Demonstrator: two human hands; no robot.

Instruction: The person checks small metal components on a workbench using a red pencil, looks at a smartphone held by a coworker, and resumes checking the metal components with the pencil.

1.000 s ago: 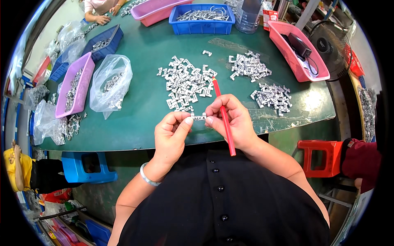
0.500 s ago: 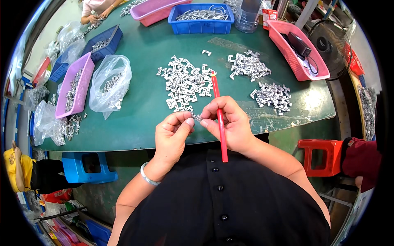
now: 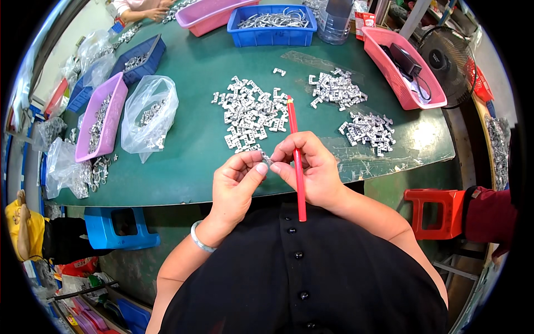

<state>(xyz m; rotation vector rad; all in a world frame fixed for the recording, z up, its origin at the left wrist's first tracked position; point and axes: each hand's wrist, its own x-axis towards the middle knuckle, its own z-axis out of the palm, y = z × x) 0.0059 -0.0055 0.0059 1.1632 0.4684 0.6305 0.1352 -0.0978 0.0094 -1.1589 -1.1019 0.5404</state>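
My left hand [image 3: 238, 183] and my right hand [image 3: 311, 167] meet above the near edge of the green table [image 3: 194, 145]. Both pinch a small silver metal clip [image 3: 267, 160] between their fingertips. A long red pencil [image 3: 296, 161] also rests in my right hand, its tip pointing away over the table and its back end over my black shirt. Just beyond my hands lies a large heap of small silver clips [image 3: 250, 114]. Two smaller heaps lie to the right, one [image 3: 336, 89] farther back and one [image 3: 370, 129] nearer.
A clear plastic bag [image 3: 150, 114] and a purple tray [image 3: 103, 114] of metal parts lie at the left. Blue bins [image 3: 272, 25] and pink baskets [image 3: 403, 67] stand at the back and right. Another person's hands [image 3: 144, 8] work at the far edge. A red stool [image 3: 431, 214] stands at the right.
The red pencil has swung from slanted to nearly upright in my right hand. Both hands stay together at the table's near edge on the small clip.
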